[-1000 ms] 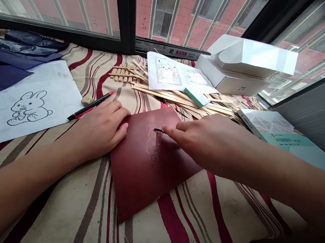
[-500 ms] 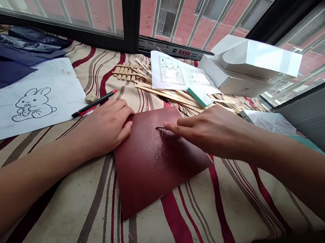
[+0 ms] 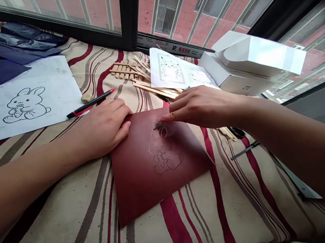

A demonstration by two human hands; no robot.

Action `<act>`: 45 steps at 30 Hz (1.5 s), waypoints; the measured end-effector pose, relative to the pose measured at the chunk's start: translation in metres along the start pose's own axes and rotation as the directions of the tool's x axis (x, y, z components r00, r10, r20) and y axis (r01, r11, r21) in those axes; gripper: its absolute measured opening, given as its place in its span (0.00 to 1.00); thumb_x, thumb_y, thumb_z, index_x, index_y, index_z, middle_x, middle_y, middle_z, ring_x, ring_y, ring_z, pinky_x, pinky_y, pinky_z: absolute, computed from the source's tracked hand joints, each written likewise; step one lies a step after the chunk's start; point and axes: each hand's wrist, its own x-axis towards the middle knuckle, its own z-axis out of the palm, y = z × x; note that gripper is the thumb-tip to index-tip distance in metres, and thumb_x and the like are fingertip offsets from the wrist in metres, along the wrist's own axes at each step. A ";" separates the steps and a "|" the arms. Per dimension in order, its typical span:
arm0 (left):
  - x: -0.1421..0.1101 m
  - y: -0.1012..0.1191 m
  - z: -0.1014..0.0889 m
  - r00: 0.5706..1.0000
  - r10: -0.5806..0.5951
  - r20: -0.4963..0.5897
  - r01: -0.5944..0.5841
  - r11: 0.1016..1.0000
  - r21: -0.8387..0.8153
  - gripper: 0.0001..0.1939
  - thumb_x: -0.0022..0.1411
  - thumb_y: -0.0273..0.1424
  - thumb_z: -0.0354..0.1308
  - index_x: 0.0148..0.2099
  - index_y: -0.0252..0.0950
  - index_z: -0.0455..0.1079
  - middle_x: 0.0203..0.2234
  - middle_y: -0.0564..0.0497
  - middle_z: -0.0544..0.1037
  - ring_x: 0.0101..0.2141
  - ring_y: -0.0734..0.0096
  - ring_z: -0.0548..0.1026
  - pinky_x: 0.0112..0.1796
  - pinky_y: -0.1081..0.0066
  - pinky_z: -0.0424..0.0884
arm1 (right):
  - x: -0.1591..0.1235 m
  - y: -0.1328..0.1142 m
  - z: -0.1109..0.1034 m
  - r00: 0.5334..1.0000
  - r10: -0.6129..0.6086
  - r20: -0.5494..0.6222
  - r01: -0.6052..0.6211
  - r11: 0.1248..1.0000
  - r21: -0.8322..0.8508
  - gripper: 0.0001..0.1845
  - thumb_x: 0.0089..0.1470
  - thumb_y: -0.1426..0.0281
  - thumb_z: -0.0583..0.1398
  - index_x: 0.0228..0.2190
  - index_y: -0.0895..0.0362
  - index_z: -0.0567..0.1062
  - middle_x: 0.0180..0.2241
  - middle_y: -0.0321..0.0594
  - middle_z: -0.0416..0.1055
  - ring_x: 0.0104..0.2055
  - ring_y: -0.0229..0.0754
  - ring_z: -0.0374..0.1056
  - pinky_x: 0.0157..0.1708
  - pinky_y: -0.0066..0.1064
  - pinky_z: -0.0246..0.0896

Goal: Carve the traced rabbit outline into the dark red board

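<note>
A dark red board (image 3: 139, 196) lies tilted on the striped cloth, with a rabbit outline in dark lines on it. The ears and head show pale scratched lines. My right hand (image 3: 194, 106) is closed on a thin pointed carving tool (image 3: 160, 126), its dark metal tip touching the board at the rabbit's ear; the handle is hidden in the hand. My left hand (image 3: 107, 126) lies loosely flat over the board's upper left edge, thumb on the surface and holding nothing. Beside it are a black pen with a red tip (image 3: 91, 104) and a small beige eraser-like lump (image 3: 87, 98).
A sheet with a rabbit drawing (image 3: 56, 102) lies left, partly under dark blue sheets (image 3: 5, 68). Wooden sticks (image 3: 146, 86) and a printed sheet (image 3: 170, 69) lie behind the board. A white box (image 3: 245, 81) stands at the window; a metal-bladed tool (image 3: 244, 151) lies right.
My right hand has moved up and its forearm has swung back, uncovering the rabbit's lower body and the tool at right. The view has shifted slightly. My left hand stays on the board.
</note>
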 end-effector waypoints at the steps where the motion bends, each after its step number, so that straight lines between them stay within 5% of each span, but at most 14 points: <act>1: 0.000 0.000 0.000 1.000 -0.004 0.002 0.004 1.000 -0.006 0.22 0.74 0.41 0.39 0.47 0.36 0.72 0.43 0.40 0.76 0.47 0.46 0.74 0.56 0.44 0.73 | 0.002 0.005 0.002 1.000 -0.019 -0.012 0.019 1.000 0.008 0.23 0.80 0.71 0.52 0.63 0.50 0.81 0.44 0.41 0.83 0.42 0.41 0.75 0.40 0.36 0.60; 8: 0.000 0.000 0.000 1.000 -0.019 0.006 0.019 1.000 -0.014 0.20 0.73 0.41 0.40 0.45 0.38 0.70 0.42 0.41 0.76 0.45 0.47 0.74 0.54 0.43 0.73 | 0.007 0.012 0.012 0.994 -0.065 -0.085 0.068 0.997 0.042 0.26 0.82 0.67 0.47 0.62 0.52 0.81 0.45 0.41 0.83 0.43 0.41 0.74 0.48 0.39 0.65; 23: -0.003 -0.006 0.007 0.998 0.038 -0.059 -0.037 0.999 0.019 0.19 0.77 0.41 0.39 0.47 0.40 0.69 0.43 0.43 0.76 0.48 0.48 0.75 0.55 0.45 0.73 | 0.036 0.024 0.002 0.990 -0.142 -0.025 0.141 0.988 -0.061 0.26 0.82 0.64 0.46 0.56 0.50 0.84 0.39 0.39 0.79 0.45 0.42 0.67 0.48 0.42 0.60; 32: -0.002 -0.007 0.008 0.999 0.000 -0.046 -0.001 1.000 -0.005 0.19 0.75 0.42 0.41 0.47 0.40 0.70 0.41 0.43 0.75 0.46 0.47 0.74 0.53 0.45 0.73 | 0.026 0.014 0.004 0.970 -0.231 -0.072 0.225 0.970 -0.089 0.31 0.83 0.64 0.40 0.57 0.55 0.80 0.38 0.41 0.77 0.42 0.43 0.64 0.48 0.43 0.58; 45: -0.002 -0.005 0.003 1.000 0.015 0.007 -0.015 1.000 0.011 0.18 0.78 0.39 0.38 0.49 0.38 0.68 0.45 0.43 0.74 0.49 0.50 0.73 0.57 0.45 0.72 | 0.027 0.008 0.001 0.971 -0.239 -0.027 0.232 0.960 -0.154 0.25 0.82 0.68 0.44 0.57 0.55 0.79 0.38 0.40 0.75 0.43 0.44 0.63 0.47 0.42 0.53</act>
